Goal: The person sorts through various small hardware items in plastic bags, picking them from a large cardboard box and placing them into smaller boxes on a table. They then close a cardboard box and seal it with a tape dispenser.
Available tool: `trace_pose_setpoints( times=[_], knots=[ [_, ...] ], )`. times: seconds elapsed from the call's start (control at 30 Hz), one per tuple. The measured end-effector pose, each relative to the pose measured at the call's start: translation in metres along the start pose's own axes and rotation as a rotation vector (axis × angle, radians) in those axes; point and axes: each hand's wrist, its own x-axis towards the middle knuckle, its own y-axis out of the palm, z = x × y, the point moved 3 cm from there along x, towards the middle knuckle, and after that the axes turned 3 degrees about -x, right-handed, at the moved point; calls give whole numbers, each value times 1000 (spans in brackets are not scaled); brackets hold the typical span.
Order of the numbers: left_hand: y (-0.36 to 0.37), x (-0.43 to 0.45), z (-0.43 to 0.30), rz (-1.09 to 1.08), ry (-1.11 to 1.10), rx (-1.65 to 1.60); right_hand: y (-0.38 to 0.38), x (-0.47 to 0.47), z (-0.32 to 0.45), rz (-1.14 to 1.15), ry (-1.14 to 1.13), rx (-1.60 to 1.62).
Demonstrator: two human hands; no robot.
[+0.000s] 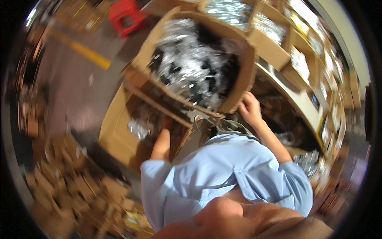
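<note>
A large open cardboard box [247, 89], packed with clear plastic bags of dark pieces [191, 65], stands in front of me. At its near right corner is my right hand [251, 109], fingers curled on the cardboard edge. Below and left of it sits a second open cardboard box [119, 128], partly overlapped by the first. My left hand [167, 122] reaches down inside this second box. Shade and blur hide its fingers, so what it touches cannot be told. A small clear plastic bag [139, 130] lies in that box, left of the hand.
On my right runs a workbench [307, 109] with several open cartons [270, 49] of bagged items. A red plastic stool [126, 18] stands at the far left. Many cardboard boxes [86, 185] are heaped at lower left. A yellow line [91, 55] marks the floor.
</note>
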Motion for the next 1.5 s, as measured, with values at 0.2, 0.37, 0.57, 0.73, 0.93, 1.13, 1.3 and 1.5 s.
trace_pose_setpoints(
  times=[0.2, 0.37, 0.57, 0.73, 0.93, 1.13, 1.3, 1.5],
  knots=[
    [-51, -6, -11, -135, 123, 0, 0, -9, -8, -16, -34, 14],
    [-150, -37, -35, -557, 251, -222, -13, -29, -16, -16, -71, 75],
    [-236, -188, -242, -1155, 627, -604, -45, -36, -22, -97, -136, 193],
    [-146, -300, -397, -586, 1155, -793, -83, -37, -34, -41, -212, 661],
    [94, -360, -497, 551, 902, -454, -139, -78, -100, 287, 299, 1618],
    [137, -380, -532, 560, 1004, -349, -272, -108, -256, -380, 556, 1639],
    [110, -485, -582, 1065, 1489, -465, -384, -98, -397, -912, 599, 1433],
    [71, -530, -614, 1753, 1396, -278, -309, -98, -368, -628, 603, 1329]
  ],
)
